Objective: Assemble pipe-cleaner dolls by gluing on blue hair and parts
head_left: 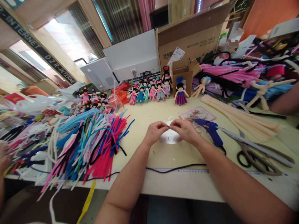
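My left hand (pixel 157 131) and my right hand (pixel 183 128) meet over a round white disc (pixel 171 137) on the table. Thumb and fingers of each are pinched on a small dark blue piece (pixel 168 127), mostly covered by the fingertips; its kind is too small to make out. Just right of my right hand lies a blue glue gun (pixel 211 129), its nozzle end over a pink-edged card (pixel 203 114). Farther right rest large scissors (pixel 259 152) with grey-brown handles.
Bundled coloured pipe cleaners (pixel 102 140) cover the left side; beige ones (pixel 243 116) lie right. Small dolls (pixel 149 91) stand at the back beside a cardboard box (pixel 182 73). A black cord (pixel 177 168) runs along the front edge. Another person's hand (pixel 4 155) shows far left.
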The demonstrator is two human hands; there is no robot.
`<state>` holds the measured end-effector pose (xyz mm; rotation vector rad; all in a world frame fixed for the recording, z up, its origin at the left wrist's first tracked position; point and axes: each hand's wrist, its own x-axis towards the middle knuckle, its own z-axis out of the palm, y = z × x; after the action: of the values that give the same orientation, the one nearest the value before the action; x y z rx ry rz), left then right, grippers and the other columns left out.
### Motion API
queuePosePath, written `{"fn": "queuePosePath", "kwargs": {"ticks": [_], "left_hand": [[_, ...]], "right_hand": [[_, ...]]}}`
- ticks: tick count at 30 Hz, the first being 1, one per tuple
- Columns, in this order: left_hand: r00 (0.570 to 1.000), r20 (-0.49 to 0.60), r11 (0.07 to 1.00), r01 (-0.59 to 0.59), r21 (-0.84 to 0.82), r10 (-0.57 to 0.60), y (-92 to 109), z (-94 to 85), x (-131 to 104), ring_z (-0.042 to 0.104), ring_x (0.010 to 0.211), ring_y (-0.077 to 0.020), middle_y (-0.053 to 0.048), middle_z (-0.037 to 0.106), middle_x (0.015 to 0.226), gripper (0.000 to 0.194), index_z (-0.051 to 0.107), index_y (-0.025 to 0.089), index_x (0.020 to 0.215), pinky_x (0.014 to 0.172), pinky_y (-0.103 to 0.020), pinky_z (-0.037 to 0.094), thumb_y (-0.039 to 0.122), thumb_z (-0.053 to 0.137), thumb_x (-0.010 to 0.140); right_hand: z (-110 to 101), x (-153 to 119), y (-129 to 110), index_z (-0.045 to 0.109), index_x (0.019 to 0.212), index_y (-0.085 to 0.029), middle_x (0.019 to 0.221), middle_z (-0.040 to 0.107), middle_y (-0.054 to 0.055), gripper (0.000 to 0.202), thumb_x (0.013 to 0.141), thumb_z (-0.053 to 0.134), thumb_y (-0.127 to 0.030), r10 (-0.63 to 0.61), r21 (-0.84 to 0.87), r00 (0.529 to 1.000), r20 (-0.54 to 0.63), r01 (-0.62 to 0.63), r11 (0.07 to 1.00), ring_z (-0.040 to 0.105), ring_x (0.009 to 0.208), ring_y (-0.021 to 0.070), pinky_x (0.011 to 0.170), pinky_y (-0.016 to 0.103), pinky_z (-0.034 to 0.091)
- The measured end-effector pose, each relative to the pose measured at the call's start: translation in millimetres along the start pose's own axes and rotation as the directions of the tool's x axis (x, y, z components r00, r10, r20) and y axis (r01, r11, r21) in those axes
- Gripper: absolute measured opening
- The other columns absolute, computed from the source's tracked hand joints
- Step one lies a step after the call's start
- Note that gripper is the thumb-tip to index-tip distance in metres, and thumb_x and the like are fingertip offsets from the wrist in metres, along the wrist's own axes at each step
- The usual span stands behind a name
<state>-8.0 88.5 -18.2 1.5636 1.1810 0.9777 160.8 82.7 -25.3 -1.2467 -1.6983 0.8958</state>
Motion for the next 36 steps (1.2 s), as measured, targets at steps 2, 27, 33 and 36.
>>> {"fn": "queuePosePath", "kwargs": {"ticks": [2,27,33,36], "left_hand": [[1.000,-0.010,0.998,0.000,-0.060,-0.001,1.6,1.1,0.0,0.052,0.061,-0.0102,0.001,0.062,0.063,0.013,0.067,0.014,0.069,0.061,-0.024,0.040,0.027,0.069,0.065],[0.997,-0.073,0.959,-0.021,-0.282,0.000,0.7,7.1,0.7,0.054,0.061,-0.0095,0.001,0.062,0.061,0.013,0.069,0.015,0.073,0.063,-0.024,0.043,0.025,0.072,0.065],[0.998,-0.068,0.952,-0.015,-0.306,-0.006,3.3,8.7,-0.4,0.053,0.060,-0.0094,0.001,0.062,0.063,0.015,0.068,0.015,0.071,0.063,-0.026,0.044,0.026,0.073,0.062],[0.997,-0.072,0.950,-0.027,-0.311,0.005,1.7,10.3,-0.4,0.052,0.061,-0.0091,0.001,0.061,0.064,0.013,0.067,0.015,0.072,0.063,-0.025,0.043,0.025,0.072,0.064]], "right_hand": [[1.0,1.4,-0.2,0.061,0.066,-0.018,0.059,0.057,-0.002,0.013,0.070,0.061,-0.030,0.110,0.202,0.993,0.045,-0.117,0.972,0.048,0.057,0.0122,0.056,0.026,0.035],[9.4,-2.3,2.8,0.061,0.069,-0.016,0.060,0.053,-0.006,0.030,0.058,0.085,-0.030,0.251,0.798,0.861,0.443,-0.506,0.327,0.045,0.053,0.0044,0.055,0.020,0.041],[11.8,-2.6,5.9,0.060,0.071,-0.016,0.062,0.052,-0.006,0.030,0.060,0.084,-0.031,0.219,0.801,0.859,0.463,-0.511,0.311,0.045,0.054,0.0048,0.054,0.020,0.041],[13.0,-2.3,6.8,0.060,0.072,-0.017,0.062,0.053,-0.006,0.032,0.059,0.084,-0.032,0.213,0.804,0.859,0.466,-0.511,0.305,0.046,0.055,0.0048,0.055,0.020,0.042]]}}
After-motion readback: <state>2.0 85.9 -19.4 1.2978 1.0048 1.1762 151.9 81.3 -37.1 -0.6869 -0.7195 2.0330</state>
